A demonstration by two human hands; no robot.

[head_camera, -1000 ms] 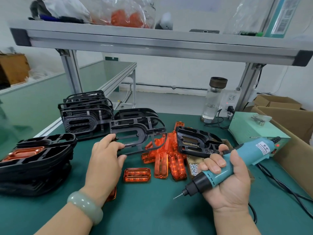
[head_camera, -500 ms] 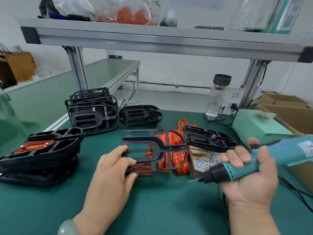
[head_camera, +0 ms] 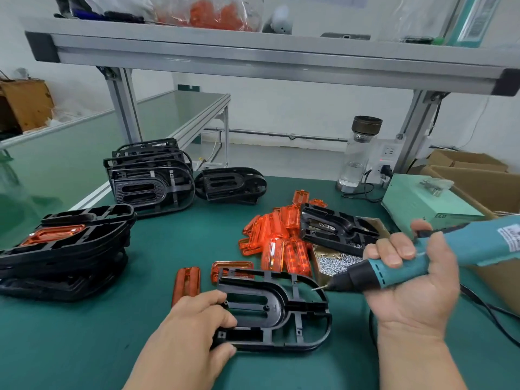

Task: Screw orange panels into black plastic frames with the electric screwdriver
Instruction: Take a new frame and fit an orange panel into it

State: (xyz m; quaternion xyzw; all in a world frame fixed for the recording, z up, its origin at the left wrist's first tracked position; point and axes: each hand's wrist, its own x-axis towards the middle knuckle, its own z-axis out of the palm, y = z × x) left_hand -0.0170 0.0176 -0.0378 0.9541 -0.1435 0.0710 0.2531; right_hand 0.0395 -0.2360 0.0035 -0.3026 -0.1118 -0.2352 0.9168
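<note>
My left hand (head_camera: 194, 327) grips the left end of a black plastic frame (head_camera: 281, 308) that lies flat on the green mat in front of me. My right hand (head_camera: 413, 280) holds the teal electric screwdriver (head_camera: 408, 266), its bit pointing left just above the frame's right end. A heap of orange panels (head_camera: 278, 237) lies behind the frame, and two loose orange panels (head_camera: 186, 282) rest at its far-left corner. A box of silver screws (head_camera: 334, 261) sits under the screwdriver tip.
Stacks of black frames stand at the far left (head_camera: 64, 249) and back left (head_camera: 149, 178), one more frame (head_camera: 337, 229) on the screw box. A glass bottle (head_camera: 357, 153), a green power unit (head_camera: 422, 204), cardboard boxes (head_camera: 478, 175) and a cable (head_camera: 489, 313) fill the right.
My left hand has brought the black frame down from the air onto the mat, closer to me. My right hand with the screwdriver has stayed at the right, bit now near the frame.
</note>
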